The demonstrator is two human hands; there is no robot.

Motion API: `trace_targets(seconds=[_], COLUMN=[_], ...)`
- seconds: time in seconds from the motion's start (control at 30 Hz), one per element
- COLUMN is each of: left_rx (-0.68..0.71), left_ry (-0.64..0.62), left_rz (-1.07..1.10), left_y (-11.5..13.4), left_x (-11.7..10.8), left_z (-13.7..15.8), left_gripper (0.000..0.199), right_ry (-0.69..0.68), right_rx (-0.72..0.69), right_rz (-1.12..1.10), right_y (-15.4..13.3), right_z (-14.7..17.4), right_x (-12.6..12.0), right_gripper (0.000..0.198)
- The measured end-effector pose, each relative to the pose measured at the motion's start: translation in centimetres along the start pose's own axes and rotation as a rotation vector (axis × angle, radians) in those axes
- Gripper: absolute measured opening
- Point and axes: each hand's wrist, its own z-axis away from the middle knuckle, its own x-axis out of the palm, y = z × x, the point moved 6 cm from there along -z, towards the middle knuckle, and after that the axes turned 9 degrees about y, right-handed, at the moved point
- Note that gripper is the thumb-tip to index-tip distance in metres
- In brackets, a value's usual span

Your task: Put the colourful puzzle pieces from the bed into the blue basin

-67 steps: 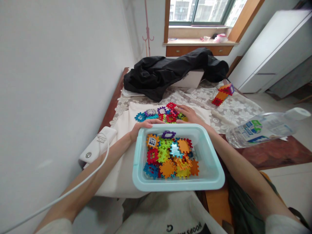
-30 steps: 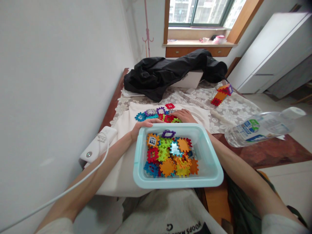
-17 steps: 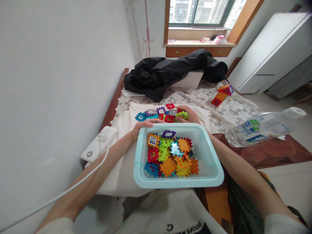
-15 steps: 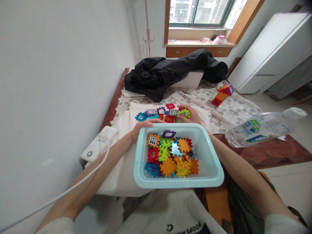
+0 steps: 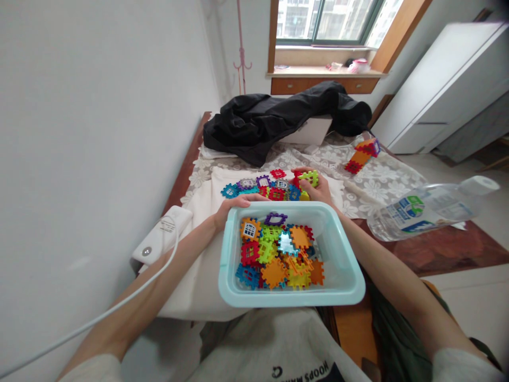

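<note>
A light blue plastic tub [image 5: 350,289] with several colourful interlocking toy pieces in it, orange, yellow, green, red and blue, is close in front of my body. My left hand [image 5: 236,203] grips its far left rim, its lower fingers hidden behind the tub. Beyond the far right corner, my right hand [image 5: 321,190] holds a lime green window-shaped building piece [image 5: 310,178] between thumb and fingers, with a red piece [image 5: 296,177] against it. To the left of that hand lie more loose pieces [image 5: 263,181] on the white cloth.
A clear plastic bottle [image 5: 421,209] is at the right. Farther back on the lace tablecloth [image 5: 338,154] lies an orange and red built shape [image 5: 361,157]. A black cloth [image 5: 254,119] covers the far side. A white power strip [image 5: 161,236] with a cable is at the left.
My right hand has shifted slightly right and lifted the green piece, now tilted upright with red beside it. Blue and yellow pieces show below it. My left hand and the tub stay put.
</note>
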Motion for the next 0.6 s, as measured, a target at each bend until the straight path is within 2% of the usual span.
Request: trace_targets(seconds=[0.13, 0.37, 0.47, 0.6], left_rx=[-0.006, -0.003, -0.007, -0.034], left_ry=[0.034, -0.011, -0.010, 0.006], left_rz=[-0.004, 0.010, 0.020, 0.003], left_y=[-0.1, -0.1, -0.5, -1.1], left_x=[-0.4, 0.1, -0.5, -1.6], left_z=[-0.1, 0.0, -0.1, -0.5], left_gripper=[0.055, 0.055, 0.058, 0.064], right_ry=[-0.011, -0.073, -0.080, -0.075], right_rx=[0.057, 0.140, 0.080, 0.004], right_rz=[-0.113, -0.242, -0.242, -0.165], right_y=[-0.5, -2.6, -3.9, -5.5], right_z=[0.1, 0.6, 0.7, 1.0], right_x=[0.4, 0.1, -0.3, -0.6], right_gripper=[0.063, 0.065, 0.063, 0.074])
